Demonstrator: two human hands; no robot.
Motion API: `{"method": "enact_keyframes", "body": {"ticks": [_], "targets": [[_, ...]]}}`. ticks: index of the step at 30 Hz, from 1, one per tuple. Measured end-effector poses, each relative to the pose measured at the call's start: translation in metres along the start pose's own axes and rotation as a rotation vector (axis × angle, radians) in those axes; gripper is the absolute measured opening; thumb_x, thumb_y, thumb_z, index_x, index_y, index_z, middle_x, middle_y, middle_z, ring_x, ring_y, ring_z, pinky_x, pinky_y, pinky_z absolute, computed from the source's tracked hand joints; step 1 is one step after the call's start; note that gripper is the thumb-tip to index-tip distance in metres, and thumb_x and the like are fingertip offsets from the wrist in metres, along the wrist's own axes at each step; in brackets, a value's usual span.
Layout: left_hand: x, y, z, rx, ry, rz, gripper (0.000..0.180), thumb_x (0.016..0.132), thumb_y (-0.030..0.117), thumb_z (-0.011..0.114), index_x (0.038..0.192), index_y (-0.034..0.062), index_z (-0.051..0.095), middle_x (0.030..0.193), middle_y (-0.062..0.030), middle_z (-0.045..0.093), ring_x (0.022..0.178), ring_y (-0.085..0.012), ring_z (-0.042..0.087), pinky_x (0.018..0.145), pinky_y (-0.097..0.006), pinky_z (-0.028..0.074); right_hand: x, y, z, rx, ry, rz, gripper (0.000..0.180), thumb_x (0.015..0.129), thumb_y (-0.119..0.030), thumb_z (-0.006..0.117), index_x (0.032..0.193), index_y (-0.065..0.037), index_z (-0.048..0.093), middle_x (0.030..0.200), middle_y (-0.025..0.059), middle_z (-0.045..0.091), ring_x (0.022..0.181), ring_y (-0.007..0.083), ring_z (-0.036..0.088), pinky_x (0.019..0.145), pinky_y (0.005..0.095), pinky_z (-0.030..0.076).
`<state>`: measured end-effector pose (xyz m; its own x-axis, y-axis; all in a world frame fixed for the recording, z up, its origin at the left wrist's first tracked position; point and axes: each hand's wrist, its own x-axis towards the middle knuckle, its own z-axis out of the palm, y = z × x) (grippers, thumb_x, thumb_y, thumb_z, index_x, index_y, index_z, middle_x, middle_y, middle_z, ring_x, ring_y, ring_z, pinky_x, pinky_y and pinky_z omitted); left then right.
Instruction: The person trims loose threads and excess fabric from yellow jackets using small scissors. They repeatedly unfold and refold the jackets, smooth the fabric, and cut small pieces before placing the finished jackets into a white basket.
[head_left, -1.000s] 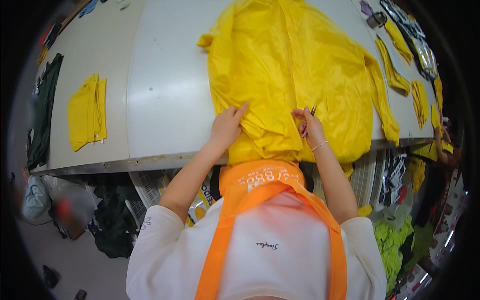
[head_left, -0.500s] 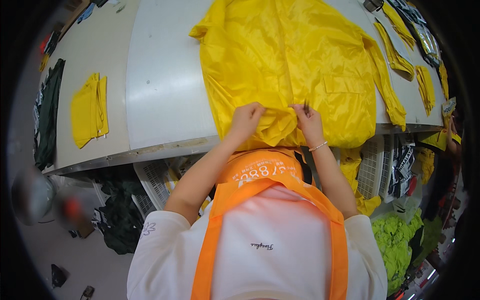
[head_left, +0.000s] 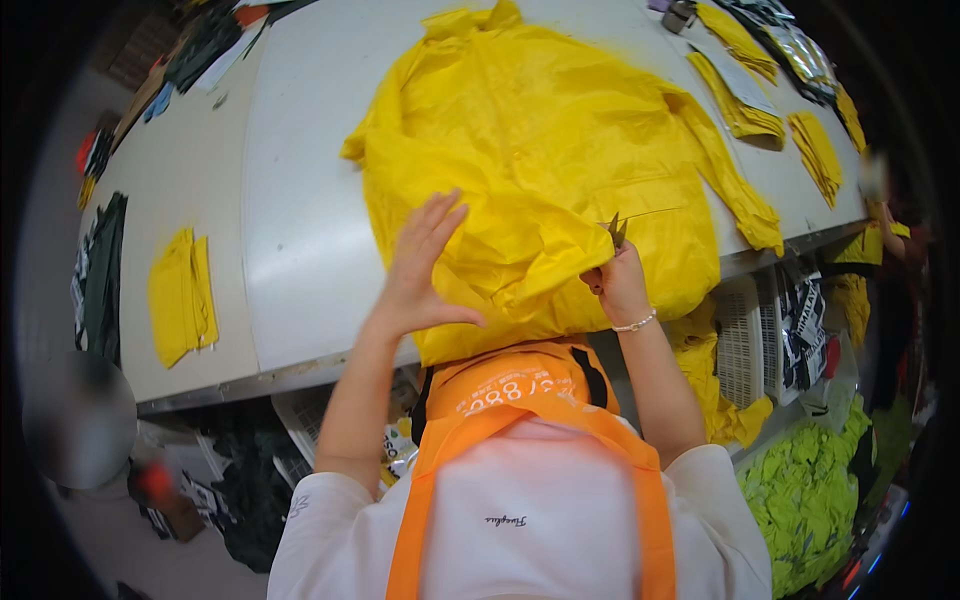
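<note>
A yellow jacket (head_left: 540, 120) lies spread on the pale worktable, its collar at the far side and its near edge at the table's front. Over its left front, my left hand (head_left: 420, 270) is open with thumb and fingers spread, holding nothing. My right hand (head_left: 620, 285) is closed around a pair of small dark thread snips (head_left: 617, 232), whose pointed blades stick up past the fingers. A raised fold of the jacket runs to this hand; whether the fingers also pinch it is hard to see.
Folded yellow pieces (head_left: 182, 300) lie on the table's left, beside dark green garments (head_left: 106, 280). More yellow bundles (head_left: 815, 155) and a metal cup (head_left: 679, 16) are at the right. Below the front edge stand white crates (head_left: 740, 335) and a lime-green heap (head_left: 800, 490). Another person's arm shows far right.
My left hand has let go of the jacket, moved left and spread its fingers. The snips' blades now show more plainly in my right hand. The whole view has shifted, bringing the jacket's collar into sight.
</note>
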<state>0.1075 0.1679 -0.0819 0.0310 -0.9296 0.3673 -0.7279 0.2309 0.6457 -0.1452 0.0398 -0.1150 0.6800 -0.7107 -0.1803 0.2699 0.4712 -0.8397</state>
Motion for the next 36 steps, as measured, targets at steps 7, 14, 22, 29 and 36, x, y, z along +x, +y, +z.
{"method": "enact_keyframes", "body": {"ticks": [7,14,22,29,36], "targets": [[0.093,0.005,0.019,0.390,0.046,0.087,0.074,0.065,0.018,0.066,0.132,0.0089,0.036,0.140,-0.0163,0.031,0.133,-0.0300,0.023,0.108,-0.050,0.014,-0.018,-0.056,0.006,-0.024,-0.065,-0.204,0.015,0.080,-0.008,0.058,0.092,0.000,0.057,0.088,0.0073,0.061,0.079,0.0155,0.057,0.074,0.0272,0.046],[0.150,0.002,0.086,0.252,-0.100,0.098,0.028,0.057,0.002,0.062,0.083,0.0067,0.054,0.072,-0.0107,0.056,0.075,-0.0306,0.054,0.070,-0.038,0.041,-0.022,-0.147,-0.091,-1.088,-0.128,0.166,0.035,0.080,-0.002,0.055,0.115,-0.004,0.058,0.080,0.0032,0.062,0.059,0.0067,0.048,0.058,0.0224,0.043],[0.241,0.115,0.176,-0.296,-0.203,-0.176,0.026,0.065,0.013,0.070,0.086,0.0041,0.056,0.076,-0.0055,0.060,0.076,-0.0168,0.059,0.065,-0.031,0.044,0.036,-0.148,-0.145,-0.582,-0.113,-0.298,0.038,0.074,-0.005,0.068,0.108,-0.003,0.053,0.092,0.0021,0.058,0.082,0.0096,0.053,0.073,0.0221,0.044],[0.303,0.115,0.191,-0.247,-0.346,-0.051,0.114,0.053,0.043,0.079,0.141,0.0042,0.018,0.142,-0.0170,0.027,0.135,-0.0278,0.016,0.109,-0.041,0.013,0.074,-0.195,-0.232,-0.036,-0.123,-0.312,0.022,0.081,0.004,0.055,0.100,-0.004,0.048,0.089,-0.0020,0.051,0.082,0.0069,0.049,0.075,0.0211,0.041],[0.333,0.122,0.320,-0.660,-0.192,-0.867,0.047,0.061,0.001,0.068,0.104,0.0012,0.050,0.083,-0.0046,0.057,0.069,-0.0142,0.056,0.060,-0.028,0.047,0.138,-0.225,-0.277,-0.055,-0.230,-0.115,0.035,0.082,-0.011,0.064,0.109,-0.001,0.044,0.091,0.0018,0.050,0.083,0.0087,0.049,0.074,0.0227,0.042]]}}
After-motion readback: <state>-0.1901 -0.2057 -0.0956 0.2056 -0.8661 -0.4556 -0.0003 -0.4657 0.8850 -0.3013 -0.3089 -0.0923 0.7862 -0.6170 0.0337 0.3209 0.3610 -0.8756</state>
